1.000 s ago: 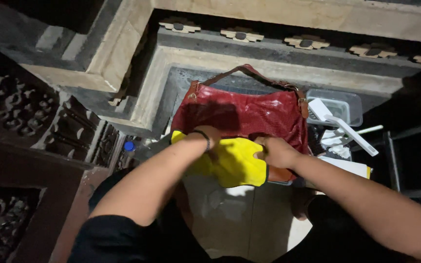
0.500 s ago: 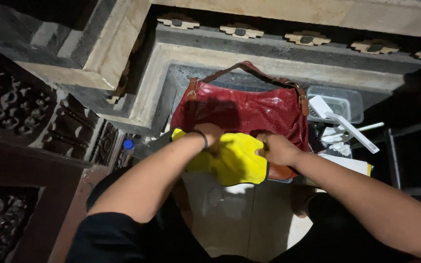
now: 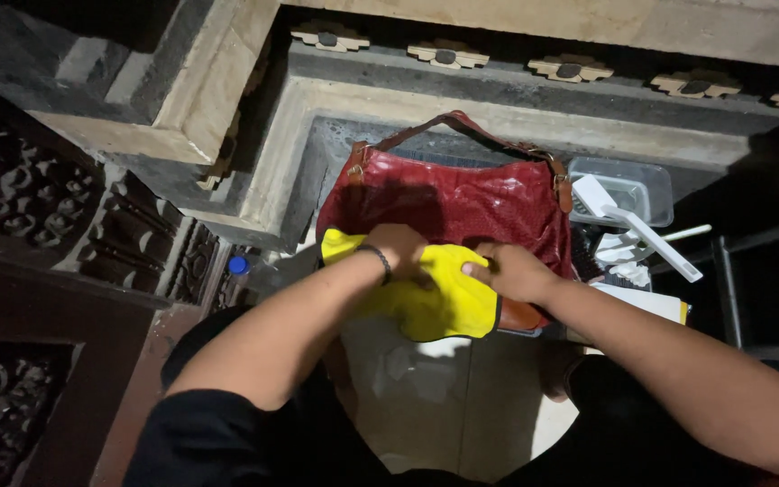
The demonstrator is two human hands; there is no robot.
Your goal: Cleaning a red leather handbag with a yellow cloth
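Setting: dim stone ledge (image 3: 516, 122), carved wood off to the left hand's side.
Cloth: yellow cloth (image 3: 439, 298) under both hands, pressed on the red handbag (image 3: 462, 203) just beyond them.
Left hand (image 3: 398, 248): clenched on cloth.
Right hand (image 3: 507, 271): pinching cloth edge, close to the left.
Beyond right hand: clear plastic tub (image 3: 628, 185), white tools (image 3: 642, 234).
Technique: judged best to keep the cloth flat, bag braced, strokes even.

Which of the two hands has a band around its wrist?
The left hand, pressed on the yellow cloth at the red bag, wears a dark band at the wrist. The right hand, also on the cloth, has a bare wrist.
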